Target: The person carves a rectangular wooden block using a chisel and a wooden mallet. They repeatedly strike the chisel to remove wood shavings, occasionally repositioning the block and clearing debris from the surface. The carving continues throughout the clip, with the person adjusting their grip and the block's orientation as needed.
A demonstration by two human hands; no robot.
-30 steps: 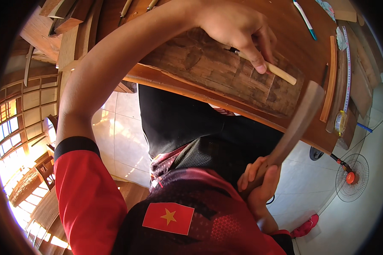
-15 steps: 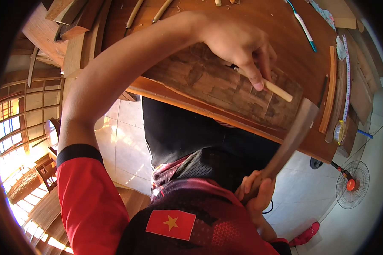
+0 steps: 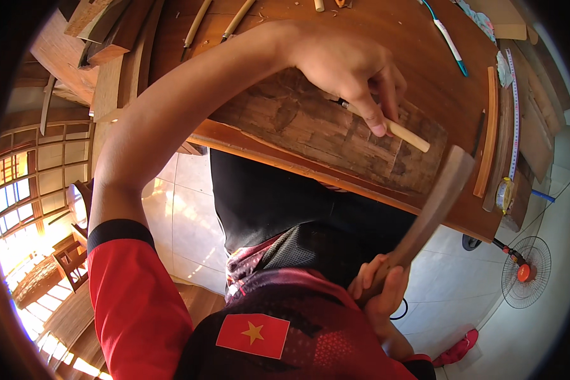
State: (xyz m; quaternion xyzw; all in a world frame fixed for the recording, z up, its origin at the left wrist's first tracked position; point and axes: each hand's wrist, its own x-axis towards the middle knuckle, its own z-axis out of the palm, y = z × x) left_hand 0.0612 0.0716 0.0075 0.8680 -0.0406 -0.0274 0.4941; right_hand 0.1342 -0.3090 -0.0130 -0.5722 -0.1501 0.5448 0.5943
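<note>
My left hand (image 3: pixel 354 73) reaches over the bench and is closed around a carving chisel (image 3: pixel 408 135). The chisel lies at a low slant above a rough brown wooden board (image 3: pixel 297 114), its pale round handle pointing right toward me. The dark metal near my fingers shows only a little, and its cutting tip is hidden. Close to my body at the lower right, my right hand (image 3: pixel 383 285) grips a brown wooden mallet (image 3: pixel 434 212), flat and slightly curved. Its broad end rises just right of the chisel handle's end, apart from it.
More pale-handled chisels (image 3: pixel 237 19) lie at the far side of the bench (image 3: pixel 424 63). A white and teal pen (image 3: pixel 450 47) is at the far right. Wood strips (image 3: pixel 486 133) and a tape measure (image 3: pixel 504 193) line the right edge. Timber (image 3: pixel 117 76) is stacked left. A fan (image 3: pixel 525 272) stands right.
Very little differs. The chisel and my left hand appear shifted slightly left; both hands keep their grips.
</note>
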